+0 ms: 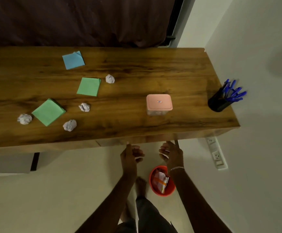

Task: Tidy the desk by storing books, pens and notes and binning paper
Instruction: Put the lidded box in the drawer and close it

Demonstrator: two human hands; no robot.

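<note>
Head view looks down on a long wooden desk, the landmark for everything else. On its top, toward the left half, lie three pads of notes: a green pad near the front edge, a second green pad behind it, and a blue pad nearest the back edge. A pink-lidded box stands right of centre, and a black pen holder full of blue pens sits at the desk's right end, so the pens look stored already. Four crumpled paper balls are scattered among the pads: one at the far left, one near the front edge, one between the green pads, one further back. Below the front edge, on the floor, a red bin holds some paper. Both hands hang just under that edge, apart from everything: the left hand and right hand are loosely curled and empty. No books show. The step in hand seems to be binning paper; next calls for reaching up and left to a ball.
</note>
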